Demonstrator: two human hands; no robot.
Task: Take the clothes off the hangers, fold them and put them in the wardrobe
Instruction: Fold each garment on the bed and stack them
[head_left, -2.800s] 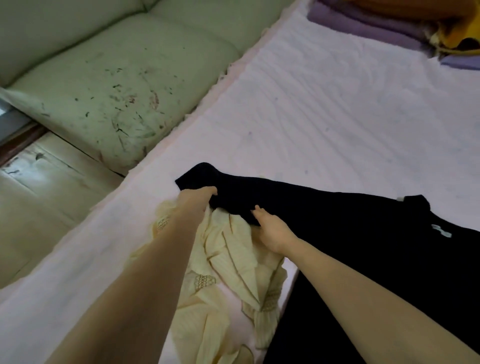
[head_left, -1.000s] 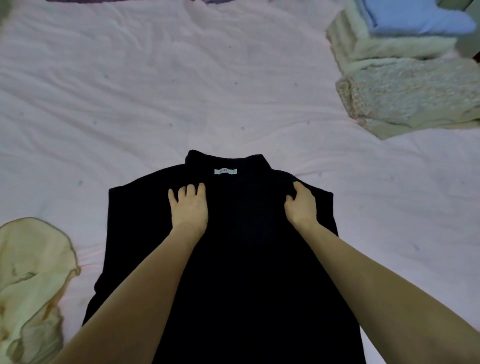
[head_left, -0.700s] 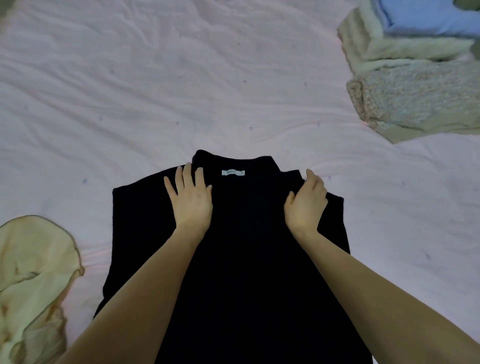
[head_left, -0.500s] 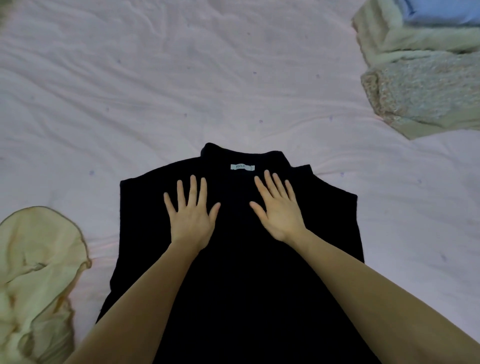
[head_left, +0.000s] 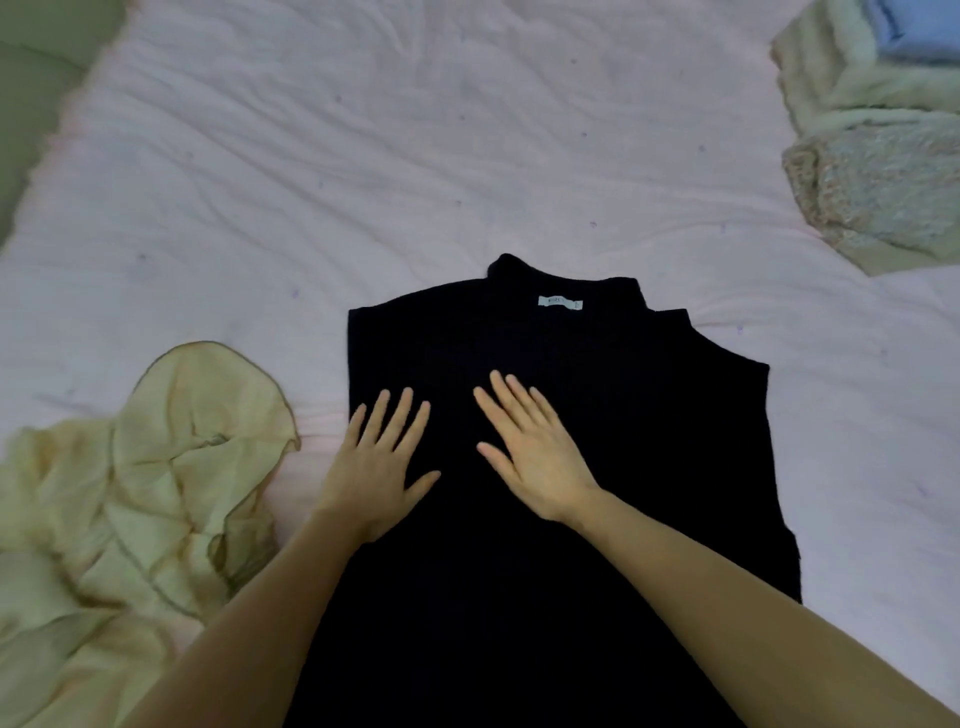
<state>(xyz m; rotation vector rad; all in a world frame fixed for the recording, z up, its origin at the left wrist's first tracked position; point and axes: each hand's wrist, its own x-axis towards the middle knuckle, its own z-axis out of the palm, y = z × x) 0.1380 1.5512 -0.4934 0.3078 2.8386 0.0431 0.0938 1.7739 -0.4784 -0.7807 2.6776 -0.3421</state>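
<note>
A black top (head_left: 597, 415) is pressed flat on the bed (head_left: 363, 156) by both hands, left (head_left: 376, 467) and right (head_left: 535, 457), fingers spread.

A black top (head_left: 597, 415) lies spread flat on the bed (head_left: 363, 156), near its near edge, collar pointing toward the far edge with a small white label showing inside the neck. A crumpled pale yellow garment (head_left: 135, 493) lies just beside it toward the bed's left edge. Folded clothes (head_left: 878, 156) are stacked at the far right corner.
</note>
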